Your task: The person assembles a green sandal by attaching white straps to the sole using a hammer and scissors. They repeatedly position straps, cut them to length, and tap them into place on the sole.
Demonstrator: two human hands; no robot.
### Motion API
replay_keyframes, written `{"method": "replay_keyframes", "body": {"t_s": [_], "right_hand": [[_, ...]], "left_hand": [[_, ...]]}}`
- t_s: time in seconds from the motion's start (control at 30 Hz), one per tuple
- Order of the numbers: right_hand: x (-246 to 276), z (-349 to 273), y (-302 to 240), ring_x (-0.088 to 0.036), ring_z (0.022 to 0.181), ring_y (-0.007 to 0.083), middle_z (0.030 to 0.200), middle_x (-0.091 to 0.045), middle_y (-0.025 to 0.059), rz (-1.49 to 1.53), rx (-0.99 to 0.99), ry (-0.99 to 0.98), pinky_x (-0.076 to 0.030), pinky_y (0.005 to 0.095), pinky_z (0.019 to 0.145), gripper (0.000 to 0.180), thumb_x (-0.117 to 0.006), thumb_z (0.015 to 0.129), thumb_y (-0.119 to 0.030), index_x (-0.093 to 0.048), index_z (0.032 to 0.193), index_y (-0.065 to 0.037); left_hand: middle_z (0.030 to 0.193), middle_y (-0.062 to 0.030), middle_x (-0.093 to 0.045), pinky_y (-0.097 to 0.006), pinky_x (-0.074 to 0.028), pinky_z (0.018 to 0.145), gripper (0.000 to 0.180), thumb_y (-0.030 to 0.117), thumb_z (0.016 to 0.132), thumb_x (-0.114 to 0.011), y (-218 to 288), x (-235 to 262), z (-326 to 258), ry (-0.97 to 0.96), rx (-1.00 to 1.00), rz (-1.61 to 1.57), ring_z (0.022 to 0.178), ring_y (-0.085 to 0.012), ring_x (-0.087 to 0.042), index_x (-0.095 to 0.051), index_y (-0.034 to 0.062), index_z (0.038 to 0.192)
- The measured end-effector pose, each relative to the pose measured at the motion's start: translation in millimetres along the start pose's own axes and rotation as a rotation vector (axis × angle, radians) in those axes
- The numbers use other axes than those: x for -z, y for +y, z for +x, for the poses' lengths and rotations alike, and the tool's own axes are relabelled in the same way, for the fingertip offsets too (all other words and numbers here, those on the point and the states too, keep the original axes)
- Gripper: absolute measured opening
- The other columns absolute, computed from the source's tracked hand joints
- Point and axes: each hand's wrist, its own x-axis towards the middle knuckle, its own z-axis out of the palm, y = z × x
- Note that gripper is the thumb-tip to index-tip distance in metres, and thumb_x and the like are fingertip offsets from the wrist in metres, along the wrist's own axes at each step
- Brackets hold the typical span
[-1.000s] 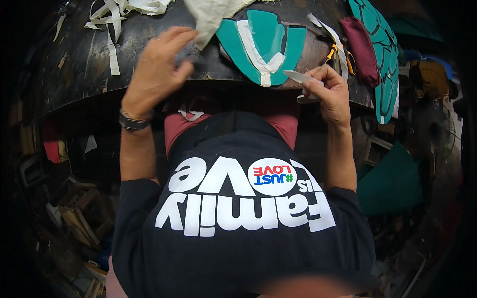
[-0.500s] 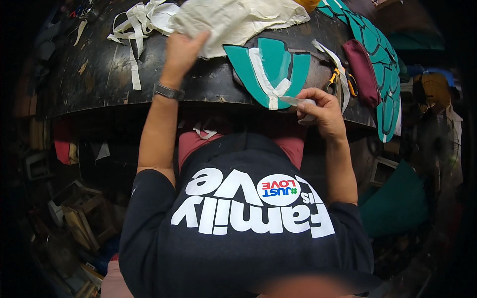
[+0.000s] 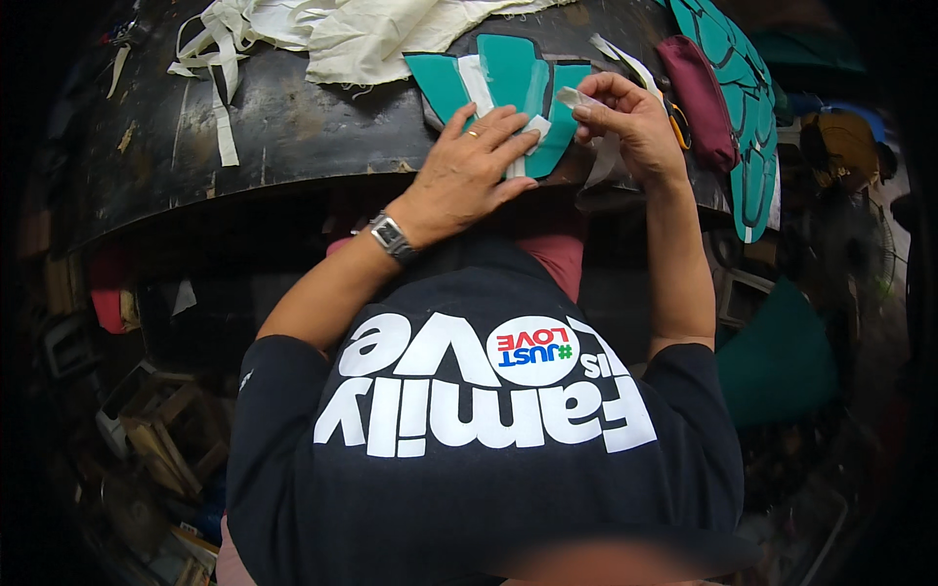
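Note:
Near the front edge of a dark, worn worktable [image 3: 293, 137] lies a teal cut piece [image 3: 508, 83] with white strips across it. My left hand [image 3: 469, 171], with a ring and a wristwatch, lies flat on the teal piece, fingers spread and pressing it down. Just to the right, my right hand [image 3: 635, 122] pinches a narrow white strip [image 3: 576, 98] between thumb and fingers, its end over the teal piece.
Cream cloth [image 3: 391, 34] and loose white strips [image 3: 220, 59] lie at the table's back left. At the right edge sit a maroon pouch [image 3: 699, 88] and a stack of teal pieces [image 3: 747, 107]. Wooden frames and clutter [image 3: 161, 430] fill the floor at left.
My left hand has come back from the cream cloth at the far left and now lies flat on the teal piece. My right hand has lifted the white strip slightly toward the piece.

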Motion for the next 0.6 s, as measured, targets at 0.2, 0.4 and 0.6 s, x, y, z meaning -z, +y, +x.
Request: {"method": "replay_keyframes", "body": {"t_s": [0.2,0.4,0.6], "right_hand": [[-1.9,1.2,-17.9,-0.056,0.064,0.0041,0.078,-0.064,-0.0034,-0.311,-0.170,-0.161,-0.043,0.0193,0.058,0.014,-0.079,0.088,-0.016,-0.071,0.093,-0.005],[-25.1,28.8,-20.0,-0.046,0.063,0.0000,0.074,-0.060,-0.0080,-0.432,-0.161,-0.390,-0.032,0.0178,0.055,0.016,-0.077,0.089,-0.023,-0.072,0.091,-0.008],[-41.4,54.7,-12.6,-0.044,0.056,0.0013,0.068,-0.058,-0.0071,-0.576,-0.315,-0.449,-0.031,0.0198,0.050,0.015,-0.077,0.088,-0.021,-0.071,0.086,-0.008]], "left_hand": [[0.138,-0.0108,-0.059,-0.048,-0.034,0.116,0.053,0.033,0.084,-0.077,-42.5,48.5,-18.0,-0.230,-0.102,-0.175,0.132,-0.0295,-0.052,-0.063,0.0120,0.130],[0.137,-0.0110,-0.056,-0.049,-0.031,0.118,0.065,0.044,0.084,-0.076,-34.8,56.5,-28.0,-0.265,-0.062,-0.011,0.132,-0.0292,-0.051,-0.057,0.0172,0.140],[0.140,-0.0041,-0.052,-0.055,-0.027,0.117,0.072,0.041,0.082,-0.077,-15.0,44.2,-41.0,-0.212,0.010,0.219,0.137,-0.0228,-0.042,-0.050,0.0203,0.146]]}}
